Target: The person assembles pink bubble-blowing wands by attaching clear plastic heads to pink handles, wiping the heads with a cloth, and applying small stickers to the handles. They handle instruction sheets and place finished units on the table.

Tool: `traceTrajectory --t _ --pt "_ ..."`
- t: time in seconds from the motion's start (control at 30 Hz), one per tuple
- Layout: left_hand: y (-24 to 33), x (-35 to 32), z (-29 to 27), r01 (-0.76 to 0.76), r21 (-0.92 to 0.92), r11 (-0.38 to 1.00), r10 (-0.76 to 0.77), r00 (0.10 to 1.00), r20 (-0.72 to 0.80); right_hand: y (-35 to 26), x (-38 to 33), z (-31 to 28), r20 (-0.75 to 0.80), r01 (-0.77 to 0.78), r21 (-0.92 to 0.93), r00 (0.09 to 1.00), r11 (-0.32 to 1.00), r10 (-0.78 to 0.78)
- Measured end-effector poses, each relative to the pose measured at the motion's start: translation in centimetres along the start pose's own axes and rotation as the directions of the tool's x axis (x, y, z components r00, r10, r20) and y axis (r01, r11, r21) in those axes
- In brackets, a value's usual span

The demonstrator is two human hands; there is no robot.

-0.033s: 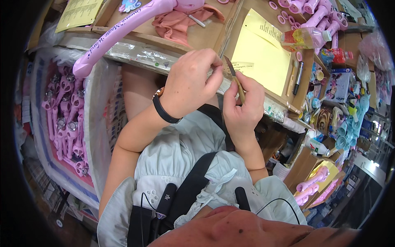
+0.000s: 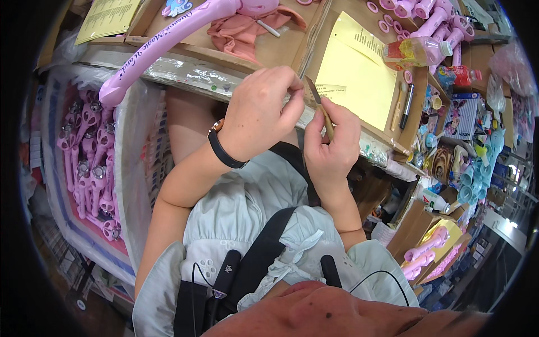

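My left hand (image 2: 264, 109) is raised before the bench edge, its fingers curled together. Whatever those fingertips hold, if anything, is hidden from this view. My right hand (image 2: 335, 135) grips a small knife (image 2: 327, 122) with a brass-coloured handle. Its dark, narrow blade points up and left, close to the left fingertips but apart from them. A pink toy wand (image 2: 149, 51) with lettering along it lies up and left of my hands, its handle end jutting over the bench edge.
At left stands a lined crate (image 2: 129, 185) of pink wand parts (image 2: 92, 163). Cardboard trays on the bench hold an orange cloth (image 2: 238, 33), yellow paper (image 2: 359, 73), a drink bottle (image 2: 418, 52), a black marker (image 2: 407, 106) and pink rings (image 2: 387, 22). Blue cups (image 2: 469, 182) stand at right.
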State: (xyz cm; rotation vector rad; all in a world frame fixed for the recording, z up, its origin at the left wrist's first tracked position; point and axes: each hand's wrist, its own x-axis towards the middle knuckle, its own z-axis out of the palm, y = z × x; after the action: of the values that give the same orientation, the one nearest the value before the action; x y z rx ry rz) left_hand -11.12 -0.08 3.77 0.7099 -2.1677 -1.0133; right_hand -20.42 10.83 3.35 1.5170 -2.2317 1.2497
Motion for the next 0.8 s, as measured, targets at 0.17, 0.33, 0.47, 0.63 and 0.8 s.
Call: traceTrajectory --t 0.17,0.33,0.47,0.63,0.8 --pt "0.07 0.01 0.11 -0.007 0.024 1.0 0.007 1.0 0.003 0.4 -0.01 0.38 -0.021 0.063 -0.025 0.998 0.998 -0.063" --pt "-0.01 0.11 0.2 -0.03 0.056 0.998 0.03 1.0 0.004 0.54 0.07 0.35 -0.024 0.102 -0.045 0.994 0.994 -0.103" --pt "-0.08 0.12 0.32 -0.044 0.067 0.997 0.045 0.999 -0.002 0.55 0.03 0.35 -0.007 0.085 -0.059 0.996 0.995 -0.086" --pt "-0.25 0.16 0.42 -0.071 0.089 0.994 0.072 0.997 -0.003 0.67 0.01 0.46 -0.014 0.113 -0.086 0.993 0.99 -0.115" --pt "-0.24 0.16 0.61 -0.09 0.11 0.99 0.091 0.996 -0.004 0.81 0.1 0.56 -0.006 0.121 -0.107 0.992 0.987 -0.123"
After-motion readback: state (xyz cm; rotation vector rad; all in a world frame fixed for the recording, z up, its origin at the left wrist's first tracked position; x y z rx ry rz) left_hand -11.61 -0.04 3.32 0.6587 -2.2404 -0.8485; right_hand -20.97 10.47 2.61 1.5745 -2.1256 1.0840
